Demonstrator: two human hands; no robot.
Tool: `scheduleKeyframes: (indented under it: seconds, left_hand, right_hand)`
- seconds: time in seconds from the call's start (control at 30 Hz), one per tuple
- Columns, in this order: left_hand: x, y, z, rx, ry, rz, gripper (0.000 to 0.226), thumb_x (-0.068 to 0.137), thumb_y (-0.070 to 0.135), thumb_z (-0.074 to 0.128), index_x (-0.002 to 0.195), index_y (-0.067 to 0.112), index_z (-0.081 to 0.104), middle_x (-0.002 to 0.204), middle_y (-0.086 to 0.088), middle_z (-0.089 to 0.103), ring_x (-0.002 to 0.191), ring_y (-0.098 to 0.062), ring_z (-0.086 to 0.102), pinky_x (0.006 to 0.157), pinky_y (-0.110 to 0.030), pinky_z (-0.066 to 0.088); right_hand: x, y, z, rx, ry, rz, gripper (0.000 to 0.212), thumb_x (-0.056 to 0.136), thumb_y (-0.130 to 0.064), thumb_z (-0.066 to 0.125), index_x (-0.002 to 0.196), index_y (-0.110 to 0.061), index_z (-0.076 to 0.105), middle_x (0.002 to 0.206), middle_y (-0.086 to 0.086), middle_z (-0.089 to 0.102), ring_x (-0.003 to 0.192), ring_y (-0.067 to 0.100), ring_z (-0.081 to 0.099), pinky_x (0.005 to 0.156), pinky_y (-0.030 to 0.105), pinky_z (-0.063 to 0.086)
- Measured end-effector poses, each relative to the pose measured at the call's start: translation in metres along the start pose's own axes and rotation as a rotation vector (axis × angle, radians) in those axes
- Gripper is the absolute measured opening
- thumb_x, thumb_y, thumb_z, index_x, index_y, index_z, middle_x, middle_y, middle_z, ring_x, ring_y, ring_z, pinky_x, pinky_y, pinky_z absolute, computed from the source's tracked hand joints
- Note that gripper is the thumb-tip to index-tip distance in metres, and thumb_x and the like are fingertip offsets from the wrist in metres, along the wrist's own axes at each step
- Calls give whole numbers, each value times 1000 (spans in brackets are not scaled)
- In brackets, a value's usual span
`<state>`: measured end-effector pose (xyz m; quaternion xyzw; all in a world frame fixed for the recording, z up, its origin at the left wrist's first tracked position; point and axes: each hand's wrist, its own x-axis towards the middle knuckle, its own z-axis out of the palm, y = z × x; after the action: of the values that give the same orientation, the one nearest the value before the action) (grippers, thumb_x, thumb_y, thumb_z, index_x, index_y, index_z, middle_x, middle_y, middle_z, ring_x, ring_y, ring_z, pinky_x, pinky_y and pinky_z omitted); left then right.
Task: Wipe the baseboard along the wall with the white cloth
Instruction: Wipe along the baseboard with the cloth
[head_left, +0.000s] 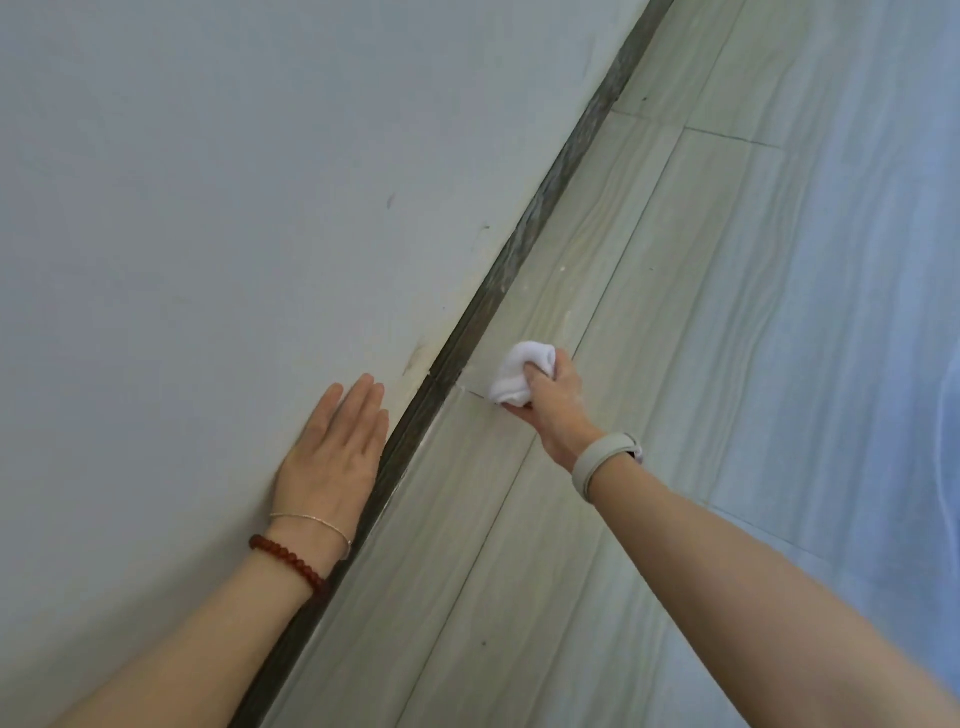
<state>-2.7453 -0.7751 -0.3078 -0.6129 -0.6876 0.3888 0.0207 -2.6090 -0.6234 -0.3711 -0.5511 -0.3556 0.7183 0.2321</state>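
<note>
No readable text, label or number anywhere.

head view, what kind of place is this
Probably a room in a home, seen at floor level: a plain white wall, a dark baseboard along its foot, and pale wood-look floor tiles. Nothing shows which room.
</note>
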Motion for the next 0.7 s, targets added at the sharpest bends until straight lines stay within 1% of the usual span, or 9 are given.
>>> scheduleKeyframes:
  seconds: [0.07, 0.1, 0.13, 0.23, 0.3, 0.37, 0.47, 0.6, 0.7]
  left_hand:
    - [-15, -6, -19, -192, 14, 15, 68, 88, 22, 55, 146, 8, 21, 153, -22, 16, 143, -35, 10, 108, -44, -19]
    - [-25, -9, -32, -305, -14, 12, 71, 81, 28, 66, 142, 11, 34, 148, -21, 31, 140, -36, 23, 114, -46, -3]
    - [-36, -12, -46, -398, -28, 2, 70, 82, 30, 66, 142, 15, 34, 147, -17, 34, 139, -33, 26, 115, -49, 6]
    - [-70, -22, -97, -600, -153, -27, 59, 96, 27, 40, 148, 22, 14, 155, -6, 17, 144, -22, 11, 116, -48, 3]
    - [-88, -30, -140, -781, -155, -41, 55, 96, 23, 41, 147, 18, 20, 153, -5, 23, 141, -20, 21, 115, -41, 14]
    - [-105, -39, -189, -1061, -177, -90, 53, 94, 20, 46, 144, 14, 28, 149, -6, 31, 136, -20, 31, 112, -33, 25]
    - [-128, -49, -267, -1355, -263, -160, 51, 92, 17, 53, 140, 12, 35, 144, -7, 40, 132, -19, 37, 108, -26, 27]
    - [-135, -57, -346, -1473, -341, -25, 57, 89, 15, 58, 141, 13, 35, 146, -6, 38, 135, -16, 33, 109, -22, 22]
    - [-122, -67, -385, -1571, -341, 117, 68, 86, 18, 64, 143, 21, 29, 150, 3, 29, 136, -5, 23, 109, -18, 17]
  right_hand:
    - [-36, -10, -10, -16, 1, 31, 28, 98, -10, 38, 125, -14, 45, 114, 12, 51, 102, 24, 53, 91, 44, 51]
    - [-55, -17, -15, -31, 17, 50, 24, 97, -10, 39, 118, -17, 47, 113, 13, 52, 101, 24, 53, 93, 45, 51]
    - [-74, -25, -21, -47, 37, 64, 20, 97, -10, 40, 112, -20, 47, 113, 13, 54, 100, 24, 53, 94, 47, 50]
    - [-132, -59, -41, -123, 76, 115, 13, 95, -15, 42, 103, -21, 49, 115, 17, 58, 103, 30, 58, 93, 52, 51]
    - [-173, -84, -59, -156, 93, 147, 16, 91, -18, 44, 101, -8, 50, 112, 25, 58, 98, 32, 60, 91, 56, 50]
    - [-217, -115, -77, -143, 141, 176, 19, 87, -19, 45, 98, -4, 50, 95, 19, 56, 85, 24, 54, 86, 49, 51]
    - [-276, -173, -105, -131, 214, 200, 6, 90, -12, 44, 88, -9, 49, 86, 6, 46, 77, 17, 45, 72, 34, 41]
    - [-310, -255, -136, -247, 220, 165, 7, 89, -11, 46, 87, -5, 48, 83, 6, 41, 77, 17, 40, 69, 30, 35]
    - [-307, -308, -144, -314, 65, 127, 30, 85, -20, 50, 100, 5, 48, 85, 6, 46, 80, 15, 45, 72, 31, 39]
